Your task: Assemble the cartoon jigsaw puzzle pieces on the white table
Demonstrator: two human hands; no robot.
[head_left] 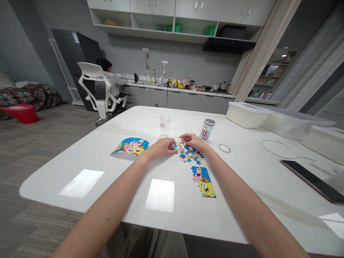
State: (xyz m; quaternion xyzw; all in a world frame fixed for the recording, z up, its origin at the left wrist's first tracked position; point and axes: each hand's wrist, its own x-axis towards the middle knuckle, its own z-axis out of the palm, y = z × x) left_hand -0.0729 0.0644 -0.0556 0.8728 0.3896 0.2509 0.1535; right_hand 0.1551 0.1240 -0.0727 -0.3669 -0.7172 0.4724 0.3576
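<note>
Loose jigsaw puzzle pieces (188,153), blue, yellow, pink and white, lie in a pile on the white table. At its left edge my left hand (163,146) has curled fingers closed around what looks like a small puzzle piece. My right hand (194,141) reaches over the pile's far side, its fingers bent down and drawn together; what they hold is hidden. Nearer to me lies a joined puzzle section (203,182) with a pink and a yellow cartoon figure. A curved picture sheet (131,146) with similar figures rests left of my left hand.
Behind my hands stand an open clear jar (165,126) and a printed canister (206,129) with a silver lid. A ring-shaped lid (224,148), a cable, a phone (313,181) and storage boxes (248,114) are to the right. Another person sits beyond the table, by the counter.
</note>
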